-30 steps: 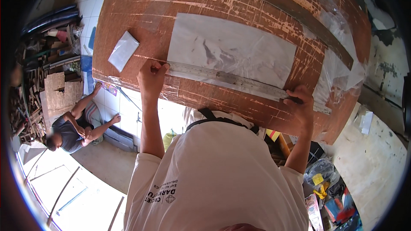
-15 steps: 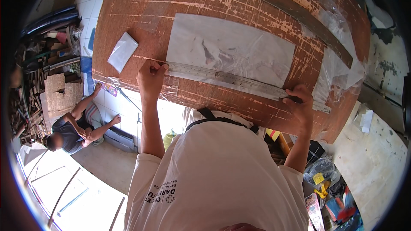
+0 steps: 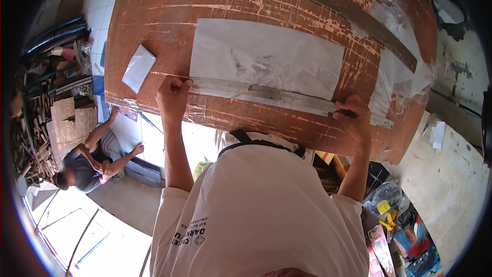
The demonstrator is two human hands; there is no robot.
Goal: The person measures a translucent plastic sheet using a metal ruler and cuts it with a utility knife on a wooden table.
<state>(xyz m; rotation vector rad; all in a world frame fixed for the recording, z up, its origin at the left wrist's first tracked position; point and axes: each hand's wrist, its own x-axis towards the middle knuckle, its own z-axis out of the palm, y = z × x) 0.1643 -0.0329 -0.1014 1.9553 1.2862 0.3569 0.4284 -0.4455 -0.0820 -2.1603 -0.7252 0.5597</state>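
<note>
A long metal ruler [image 3: 266, 93] lies across the lower part of a clear plastic sheet [image 3: 266, 54] on the worn brown wooden table. At its left end, the thumb and fingers of my left hand [image 3: 172, 95] pinch the ruler. My right hand [image 3: 356, 115] grips it nearer the right end, fingers curled, with the tip of the ruler sticking out beyond. Something dark shows between those right fingers; I cannot make out what it is. Left of the sheet lies a small folded piece of plastic [image 3: 139, 68], touched by neither hand.
A long dark metal bar [image 3: 328, 2] crosses the far side of the table [image 3: 154, 20]. Crumpled clear plastic [image 3: 402, 79] lies at the table's right. On the floor at left sits another person [image 3: 92, 161] beside stacked wood scraps [image 3: 38, 123]. Bags and clutter [image 3: 384, 200] fill the lower right.
Both hands still hold the ruler, whose surface now looks darker, with fainter markings. The whole view has shifted slightly, and table things appear a little farther left.
</note>
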